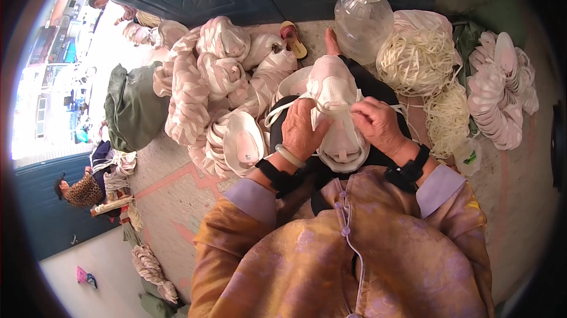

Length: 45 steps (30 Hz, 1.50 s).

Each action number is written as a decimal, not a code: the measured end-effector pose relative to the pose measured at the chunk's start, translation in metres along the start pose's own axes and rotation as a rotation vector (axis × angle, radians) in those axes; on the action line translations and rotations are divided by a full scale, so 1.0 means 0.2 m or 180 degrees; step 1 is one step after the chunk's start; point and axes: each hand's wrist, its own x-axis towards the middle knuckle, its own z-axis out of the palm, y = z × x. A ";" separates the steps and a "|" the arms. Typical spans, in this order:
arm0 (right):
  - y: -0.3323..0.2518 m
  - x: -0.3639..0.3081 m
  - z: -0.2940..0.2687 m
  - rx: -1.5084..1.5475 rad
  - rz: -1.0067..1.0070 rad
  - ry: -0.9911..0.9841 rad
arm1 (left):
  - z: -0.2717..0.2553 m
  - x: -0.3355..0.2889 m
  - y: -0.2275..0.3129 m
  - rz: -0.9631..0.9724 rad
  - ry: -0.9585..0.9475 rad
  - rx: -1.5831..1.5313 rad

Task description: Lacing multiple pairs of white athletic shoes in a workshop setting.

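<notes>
A pale pink and white sneaker (pixel 336 81) lies across my lap, its toe pointing away and its collar towards me. Cream shoelace (pixel 336 107) crosses its front, and a loop hangs out to the left. At the sneaker's left side, my left hand (pixel 301 129) is closed on the lace, thumb against the shoe. My right hand (pixel 381 126) pinches the lace at the right edge, with fingers bent. Both wrists wear black straps; a pale bangle (pixel 290 156) circles the left one.
Stacked pale shoes (pixel 207 81) fill the floor at left. Cream lace bundles (pixel 416 61) and more shoes (pixel 502 93) lie right. A clear jug (pixel 363 22) with a red cap stands ahead, near a sandal (pixel 293 40). A green sack (pixel 133 108) sits left; another person (pixel 85 191) is farther off.
</notes>
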 end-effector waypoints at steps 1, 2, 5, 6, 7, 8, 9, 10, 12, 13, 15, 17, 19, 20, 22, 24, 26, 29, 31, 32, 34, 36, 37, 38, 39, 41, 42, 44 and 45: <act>-0.02 0.02 0.01 -0.0504 -0.0493 -0.0094 | -0.03 0.00 0.03 0.0292 -0.0178 0.0219; -0.04 0.04 0.03 -0.1000 -0.0993 -0.0198 | -0.04 0.01 0.03 0.0253 -0.0158 0.0180; -0.10 0.06 0.12 -0.1221 -0.1056 -0.0576 | -0.06 -0.02 0.04 0.0114 -0.0668 0.0584; -0.10 0.08 0.15 -0.1399 -0.1156 -0.0664 | -0.09 0.01 0.06 -0.0006 -0.0758 0.0531; -0.10 0.08 0.17 -0.1461 -0.1175 -0.0686 | -0.07 0.00 0.05 0.0019 -0.0665 0.0566; -0.09 0.06 0.18 -0.1459 -0.1216 -0.0717 | -0.04 -0.01 0.05 0.0047 -0.0573 0.0606; -0.08 0.05 0.20 -0.1564 -0.1149 -0.0614 | -0.03 -0.01 0.04 -0.0050 -0.0730 0.0637; -0.06 0.04 0.20 -0.1669 -0.1079 -0.0503 | -0.02 0.00 0.04 -0.0140 -0.0889 0.0667; -0.04 0.05 0.21 -0.1772 -0.1125 -0.0498 | 0.00 -0.01 0.03 -0.0212 -0.0805 0.0567; -0.04 0.05 0.21 -0.1780 -0.1081 -0.0512 | 0.01 -0.01 0.02 -0.0357 -0.0807 0.0497; -0.04 0.06 0.21 -0.1813 -0.1031 -0.0519 | 0.02 -0.03 0.01 -0.0579 -0.0663 0.0268; -0.03 0.07 0.22 -0.1739 -0.0825 -0.0553 | 0.02 -0.02 -0.01 -0.0510 -0.0719 0.0211; -0.03 0.06 0.24 -0.1756 -0.0762 -0.0487 | 0.01 -0.02 -0.02 -0.0448 -0.0797 0.0205; -0.02 0.06 0.25 -0.1761 -0.0699 -0.0428 | 0.01 -0.02 -0.03 -0.0436 -0.0797 0.0202; -0.03 0.07 0.26 -0.1689 -0.0573 -0.0433 | 0.02 -0.01 -0.05 -0.0331 -0.0842 0.0085; -0.04 0.07 0.28 -0.1608 -0.0435 -0.0437 | 0.02 -0.01 -0.06 -0.0333 -0.0817 0.0034; -0.04 0.07 0.30 -0.1780 -0.0524 -0.0334 | 0.01 -0.01 -0.07 -0.0339 -0.0803 -0.0014; -0.05 0.06 0.32 -0.1887 -0.0727 -0.0231 | 0.02 -0.01 -0.09 -0.0182 -0.0838 -0.0169; -0.04 0.05 0.32 -0.1865 -0.0732 -0.0208 | 0.01 -0.01 -0.09 0.0023 -0.0857 -0.0241; -0.04 0.05 0.33 -0.1849 -0.0734 -0.0196 | 0.01 -0.02 -0.09 0.0028 -0.0856 -0.0228; -0.03 0.05 0.33 -0.1833 -0.0793 -0.0199 | 0.00 -0.02 -0.08 0.0066 -0.0735 -0.0359; -0.03 0.06 0.33 -0.1811 -0.0862 -0.0215 | -0.01 -0.02 -0.08 0.0028 -0.0737 -0.0355; -0.04 0.06 0.33 -0.1780 -0.0918 -0.0203 | -0.01 -0.03 -0.08 -0.0016 -0.0739 -0.0362; -0.04 0.07 0.32 -0.1748 -0.0974 -0.0194 | -0.01 -0.03 -0.08 -0.0027 -0.0731 -0.0349; -0.06 0.07 0.31 -0.1737 -0.0994 -0.0198 | 0.00 -0.03 -0.06 -0.0111 -0.0699 -0.0368; -0.08 0.08 0.29 -0.1839 -0.1237 -0.0323 | 0.01 -0.04 -0.06 -0.0076 -0.0685 -0.0337; -0.07 0.07 0.28 -0.1836 -0.1238 -0.0329 | 0.00 -0.04 -0.04 -0.0083 -0.0684 -0.0338; -0.05 0.05 0.25 -0.1780 -0.1529 -0.0211 | 0.00 -0.05 0.01 -0.0125 -0.0773 -0.0218; -0.06 0.04 0.23 -0.1772 -0.1539 -0.0232 | 0.00 -0.06 0.01 -0.0146 -0.0763 -0.0219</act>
